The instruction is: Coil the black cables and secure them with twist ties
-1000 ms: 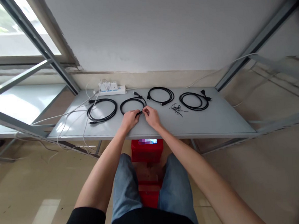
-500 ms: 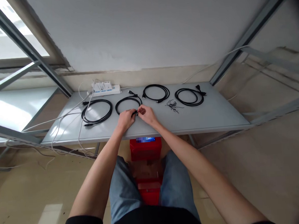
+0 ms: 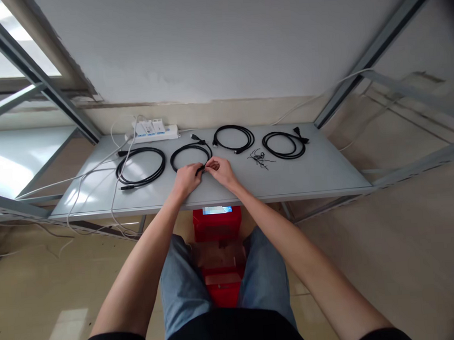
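My left hand [image 3: 189,180] is closed around the near side of a coiled black cable [image 3: 188,146], whose plug ends lie at the back of the coil. Right against it, my right hand [image 3: 221,172] has its fingertips pinched together at the same bit of cable. Whatever is between those fingertips is too small to make out. To the right lies a small tangle of thin black ties [image 3: 260,158].
Other coiled black cables rest at the left [image 3: 164,166], the back [image 3: 232,126] and the right [image 3: 286,157] of the grey shelf [image 3: 309,180]. A white power strip [image 3: 154,135] stands at the back left, with loose white wires [image 3: 80,175] over the shelf's left end. Below is a red box [image 3: 217,226].
The whole view has shifted slightly, so everything sits a little further left. My hands stay together at the cable, with only a slight shift of the right fingers.
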`<state>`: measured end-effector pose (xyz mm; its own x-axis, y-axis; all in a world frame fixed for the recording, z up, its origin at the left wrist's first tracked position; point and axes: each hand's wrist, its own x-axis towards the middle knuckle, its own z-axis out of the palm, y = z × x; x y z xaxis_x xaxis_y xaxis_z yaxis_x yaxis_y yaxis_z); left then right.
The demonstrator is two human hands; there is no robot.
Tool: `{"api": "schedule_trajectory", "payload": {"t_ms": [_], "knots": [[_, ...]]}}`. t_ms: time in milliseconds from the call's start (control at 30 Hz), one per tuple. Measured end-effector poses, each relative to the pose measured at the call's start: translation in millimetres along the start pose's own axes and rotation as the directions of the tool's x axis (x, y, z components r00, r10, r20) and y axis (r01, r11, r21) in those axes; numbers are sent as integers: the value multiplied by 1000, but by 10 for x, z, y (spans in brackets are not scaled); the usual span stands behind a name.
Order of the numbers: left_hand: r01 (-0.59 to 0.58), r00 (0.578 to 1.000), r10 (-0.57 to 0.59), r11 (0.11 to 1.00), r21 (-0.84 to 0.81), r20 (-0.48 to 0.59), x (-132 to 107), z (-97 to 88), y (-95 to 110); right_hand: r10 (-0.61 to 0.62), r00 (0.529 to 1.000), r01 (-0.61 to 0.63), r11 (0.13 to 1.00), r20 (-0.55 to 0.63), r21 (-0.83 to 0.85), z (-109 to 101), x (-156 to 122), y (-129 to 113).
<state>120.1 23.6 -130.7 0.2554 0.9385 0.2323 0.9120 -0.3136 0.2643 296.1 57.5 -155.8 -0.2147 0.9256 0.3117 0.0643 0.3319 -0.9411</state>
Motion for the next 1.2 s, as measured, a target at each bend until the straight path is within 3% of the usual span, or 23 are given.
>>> {"api": "schedule_trajectory", "payload": {"t_ms": [333, 1000, 1200], "knots": [[-1, 1000, 1, 1000, -6, 0, -5, -27, 34, 21, 997, -23, 999, 75, 33, -54, 27, 28], [30, 1000, -30, 1000, 6, 8, 17, -1, 17, 59, 998, -59, 998, 2, 30, 15, 70, 128], [14, 1000, -14, 1000, 15, 8, 23, 2, 19, 12, 1000, -13, 1000, -11, -22, 0, 61, 47]]}}
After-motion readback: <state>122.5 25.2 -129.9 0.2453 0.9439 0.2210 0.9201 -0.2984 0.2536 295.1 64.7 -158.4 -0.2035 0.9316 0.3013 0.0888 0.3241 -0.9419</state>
